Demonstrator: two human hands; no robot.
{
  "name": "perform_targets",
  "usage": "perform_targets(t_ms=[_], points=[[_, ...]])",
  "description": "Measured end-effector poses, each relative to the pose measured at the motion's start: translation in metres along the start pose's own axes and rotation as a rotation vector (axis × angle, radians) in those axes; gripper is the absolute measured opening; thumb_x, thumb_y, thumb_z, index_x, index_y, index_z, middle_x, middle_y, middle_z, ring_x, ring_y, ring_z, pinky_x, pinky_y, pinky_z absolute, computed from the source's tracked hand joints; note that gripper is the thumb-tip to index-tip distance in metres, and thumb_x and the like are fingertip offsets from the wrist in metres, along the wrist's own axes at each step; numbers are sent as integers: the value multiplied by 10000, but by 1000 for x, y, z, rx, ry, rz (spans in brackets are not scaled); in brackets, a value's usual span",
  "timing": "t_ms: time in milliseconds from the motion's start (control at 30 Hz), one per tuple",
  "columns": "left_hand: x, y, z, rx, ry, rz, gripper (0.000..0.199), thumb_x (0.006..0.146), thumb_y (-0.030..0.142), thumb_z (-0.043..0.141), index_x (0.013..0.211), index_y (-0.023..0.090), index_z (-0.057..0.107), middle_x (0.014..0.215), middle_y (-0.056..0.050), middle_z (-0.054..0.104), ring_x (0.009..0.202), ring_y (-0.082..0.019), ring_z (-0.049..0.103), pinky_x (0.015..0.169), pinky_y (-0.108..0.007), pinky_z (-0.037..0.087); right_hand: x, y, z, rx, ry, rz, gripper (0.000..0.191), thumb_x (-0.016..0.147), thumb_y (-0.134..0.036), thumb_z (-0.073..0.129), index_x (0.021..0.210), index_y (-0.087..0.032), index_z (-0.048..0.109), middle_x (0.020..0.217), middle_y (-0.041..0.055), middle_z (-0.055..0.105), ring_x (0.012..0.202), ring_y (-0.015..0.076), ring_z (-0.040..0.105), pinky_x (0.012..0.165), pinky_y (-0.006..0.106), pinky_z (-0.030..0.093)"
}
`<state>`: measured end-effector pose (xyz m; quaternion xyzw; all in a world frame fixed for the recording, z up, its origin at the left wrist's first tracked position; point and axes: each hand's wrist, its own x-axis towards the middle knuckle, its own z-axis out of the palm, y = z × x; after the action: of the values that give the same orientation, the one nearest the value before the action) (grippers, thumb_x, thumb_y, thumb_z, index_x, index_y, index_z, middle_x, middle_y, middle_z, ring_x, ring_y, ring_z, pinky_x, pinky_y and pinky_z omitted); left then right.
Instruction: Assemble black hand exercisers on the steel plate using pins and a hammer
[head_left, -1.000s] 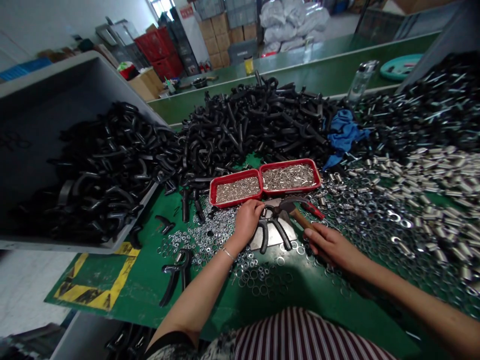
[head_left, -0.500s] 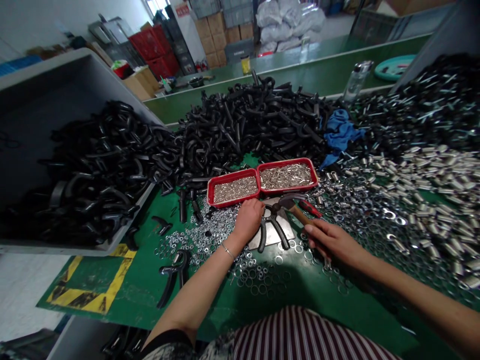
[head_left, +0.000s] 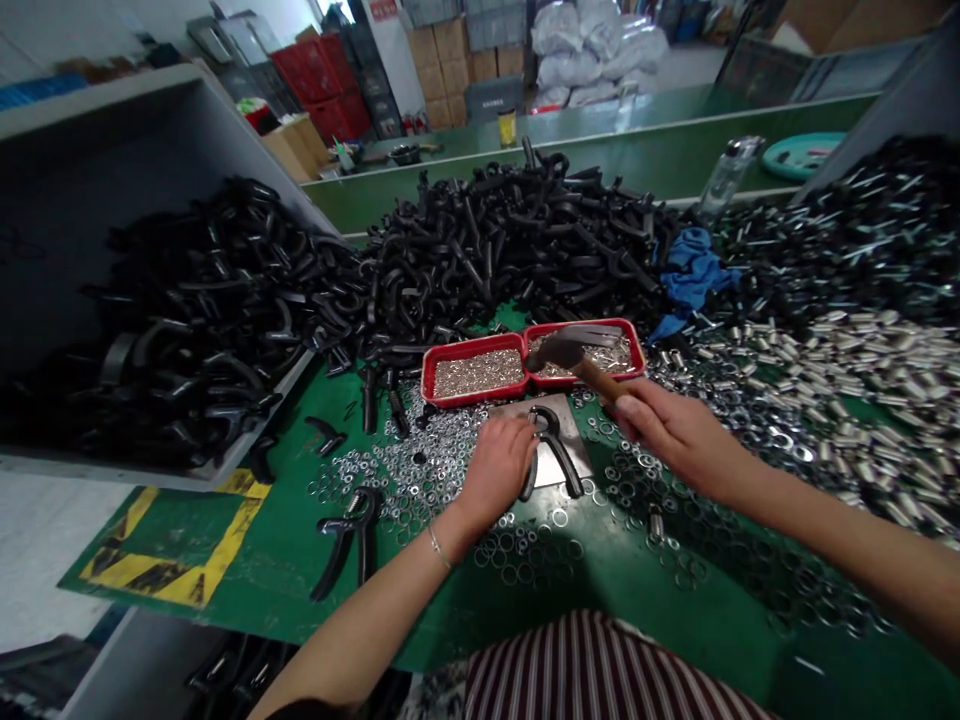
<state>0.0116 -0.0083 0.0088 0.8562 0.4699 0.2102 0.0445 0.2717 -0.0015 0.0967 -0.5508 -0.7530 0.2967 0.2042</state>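
Note:
My right hand [head_left: 671, 430] is closed around the wooden handle of a claw hammer [head_left: 592, 372], whose head is raised over the right red tray. Below it, a black hand grip exerciser [head_left: 561, 455] lies on a metal plate [head_left: 577, 430], its two handles pointing toward me. My left hand [head_left: 501, 455] has its fingers curled on the left side of this exerciser, steadying it on the plate; the fingertips are partly hidden. A second hand grip exerciser [head_left: 346, 540] rests on the green table to the left.
Two red trays [head_left: 474, 402] of small metal parts stand behind the plate. Loose washers [head_left: 427, 460] and rings surround it. Black handles [head_left: 480, 230] are heaped behind, more fill a grey bin [head_left: 247, 150] at left. Metal springs [head_left: 862, 370], a blue cloth [head_left: 690, 270] and a bottle [head_left: 727, 175] are at right.
The hammer has risen from the exerciser to above the right tray, with my right hand lifting. My left hand has shifted slightly down over the exerciser's left side. The view has tilted a little.

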Motion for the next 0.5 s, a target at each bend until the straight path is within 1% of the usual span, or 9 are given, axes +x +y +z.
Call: perform_targets(t_ms=[67, 133, 167, 200, 267, 333, 400, 433, 500], points=[[-8, 5, 0, 28, -55, 70, 282, 1038, 264, 409, 1163, 136, 627, 1166, -136, 668, 1095, -258, 576, 1014, -439, 427, 10, 1, 9, -82, -39, 8, 381, 1003, -522, 341, 967, -215, 564, 776, 75, 634, 670, 212, 578, 662, 351, 406], [-11, 7, 3, 62, -86, 93, 291, 1040, 253, 395, 1129, 120, 637, 1136, -140, 673, 1063, -258, 583, 995, -432, 438, 19, 7, 17, -148, -149, 27, 370, 983, -524, 382, 857, -218, 547, 725, 74, 612, 637, 217, 563, 644, 352, 392], [-11, 7, 5, 75, -90, 96, 293, 1041, 251, 392, 1116, 114, 640, 1127, -142, 673, 1057, -260, 583, 990, -432, 439, 23, 10, 20, -156, -190, 25, 374, 984, -528, 384, 839, -221, 542, 714, 70, 607, 635, 217, 564, 640, 349, 389], [-10, 6, 6, 82, -90, 95, 292, 1041, 249, 393, 1108, 111, 642, 1123, -142, 672, 1059, -262, 582, 989, -434, 438, 25, 12, 21, -148, -202, 11, 381, 995, -530, 369, 852, -223, 545, 723, 67, 611, 649, 217, 572, 644, 346, 392], [-8, 6, 7, 79, -79, 92, 286, 1038, 247, 398, 1095, 111, 643, 1111, -144, 670, 1060, -264, 580, 984, -437, 437, 29, 14, 21, -134, -160, -22, 385, 1012, -531, 345, 894, -226, 550, 759, 67, 624, 681, 216, 588, 655, 340, 398], [-7, 7, 6, 61, -75, 83, 279, 1036, 248, 399, 1092, 117, 639, 1100, -144, 667, 1059, -267, 579, 975, -441, 440, 30, 14, 20, -166, -120, -2, 372, 1003, -532, 375, 879, -225, 545, 739, 68, 619, 661, 217, 585, 648, 340, 400], [-8, 10, 1, 49, -72, 37, 271, 1033, 283, 416, 1089, 131, 633, 1089, -142, 664, 1055, -273, 580, 960, -447, 446, 27, 15, 18, -203, -147, 22, 365, 986, -538, 409, 841, -227, 533, 705, 68, 607, 631, 221, 577, 637, 346, 403], [-10, 13, -2, 56, -70, -13, 277, 1025, 329, 442, 1081, 135, 631, 1079, -146, 661, 1051, -283, 582, 949, -456, 451, 23, 15, 17, -200, -173, 20, 369, 988, -542, 401, 837, -231, 529, 709, 71, 614, 637, 227, 583, 642, 352, 410], [-14, 20, -8, 84, -79, -165, 358, 985, 460, 508, 1052, 130, 628, 1034, -165, 654, 1017, -312, 599, 908, -476, 467, 12, 19, 17, -167, -186, -18, 375, 1003, -548, 358, 881, -241, 535, 788, 87, 654, 713, 247, 620, 690, 370, 438]])
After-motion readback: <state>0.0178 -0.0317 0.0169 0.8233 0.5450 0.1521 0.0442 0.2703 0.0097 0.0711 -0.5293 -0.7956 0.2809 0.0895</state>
